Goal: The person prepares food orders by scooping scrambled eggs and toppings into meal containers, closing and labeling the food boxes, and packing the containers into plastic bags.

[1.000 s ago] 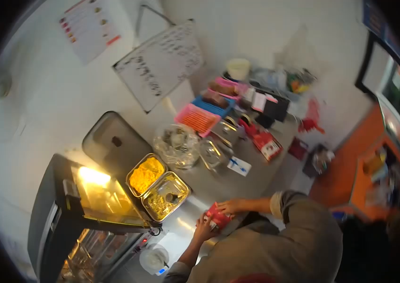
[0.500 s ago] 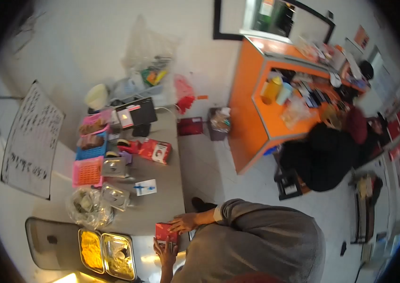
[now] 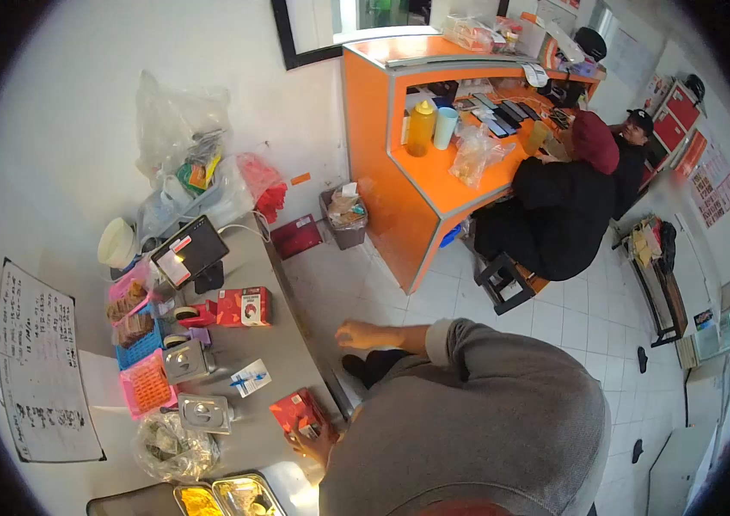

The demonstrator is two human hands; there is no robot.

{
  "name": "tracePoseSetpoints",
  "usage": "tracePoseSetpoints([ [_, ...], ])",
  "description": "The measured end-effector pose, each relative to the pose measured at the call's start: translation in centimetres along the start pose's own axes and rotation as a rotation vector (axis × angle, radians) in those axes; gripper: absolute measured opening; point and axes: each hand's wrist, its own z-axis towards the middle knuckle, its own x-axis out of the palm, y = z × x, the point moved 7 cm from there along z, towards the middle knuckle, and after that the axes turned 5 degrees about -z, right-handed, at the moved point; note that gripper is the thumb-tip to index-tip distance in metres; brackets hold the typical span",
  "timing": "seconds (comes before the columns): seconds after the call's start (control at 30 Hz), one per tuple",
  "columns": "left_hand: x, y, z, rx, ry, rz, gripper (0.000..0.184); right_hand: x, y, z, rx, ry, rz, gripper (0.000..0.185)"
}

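Observation:
My left hand is on the lower edge of a red cardboard box, with its fingers around the side nearest me. The box rests on the grey table close to its front edge. Away from the box, my right hand hangs in the air past the table edge, over the floor. Its fingers are loosely bent and nothing shows in them. Up the table from the box lies a white card with a blue pen. Farther along stands a second red box, beside a red tape dispenser.
Steel containers, a plastic bag, coloured baskets and a tablet line the table's wall side. Food trays are at the bottom. A seated person works at an orange counter; a bin stands beside it.
My right hand has left the red box and moved up and outward, off the table. My left hand stays on the box. The whole view has shifted and turned.

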Motion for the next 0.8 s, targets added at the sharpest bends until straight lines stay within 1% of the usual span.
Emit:
tracePoseSetpoints([
  [0.07, -0.4, -3.4, 0.9, 0.038, 0.010, -0.082, 0.074, -3.4, -0.2, 3.3, 0.042, -0.104, -0.042, 0.031],
  [0.13, -1.5, -6.1, 1.9, 0.032, -0.005, -0.137, 0.074, -7.5, 2.6, 7.6, 0.058, -0.263, -0.133, 0.031],
  [0.2, -1.0, -7.2, 3.4, 0.082, -0.047, -0.190, 0.074, -10.0, 4.5, 13.9, -0.063, -0.422, -0.164, 0.035],
  [0.23, -1.2, -7.7, 4.5, 0.097, -0.085, -0.206, 0.074, -10.2, 5.2, 17.7, -0.093, -0.417, -0.249, 0.038],
  [0.27, -1.7, -9.4, 5.4, 0.063, -0.107, -0.137, 0.074, -10.0, 5.9, 21.7, -0.133, -0.416, -0.328, 0.042],
  [0.33, -2.1, -11.6, 6.5, -0.015, -0.157, -0.045, 0.072, -9.6, 7.7, 27.5, -0.274, -0.443, -0.305, 0.049],
  [0.37, -1.9, -12.0, 7.3, -0.036, -0.185, -0.029, 0.072, -9.1, 8.5, 29.9, -0.238, -0.296, -0.255, 0.058],
  [0.4, -2.1, -12.8, 7.9, -0.097, -0.230, -0.036, 0.072, -7.6, 8.4, 32.6, -0.236, -0.219, -0.321, 0.071],
  [0.5, -2.2, -14.3, 8.4, -0.234, -0.310, -0.049, 0.072, -4.4, 8.2, 35.6, -0.034, 0.167, -0.149, 0.081],
  [0.57, -2.0, -15.0, 8.8, -0.317, -0.337, -0.028, 0.072, -3.2, 8.4, 35.9, -0.194, 0.246, -0.148, 0.085],
  [0.6, -2.1, -15.5, 8.8, -0.312, -0.395, -0.050, 0.073, -2.0, 8.4, 35.0, -0.266, 0.287, -0.144, 0.088],
  [0.73, -0.9, -17.1, 8.0, -0.527, -0.559, -0.027, 0.074, 0.0, 9.8, 31.1, -0.353, 0.316, -0.092, 0.086],
  [0.8, 0.1, -17.9, 7.8, -0.581, -0.607, -0.059, 0.073, 0.2, 11.8, 29.6, -0.428, 0.298, -0.108, 0.083],
])
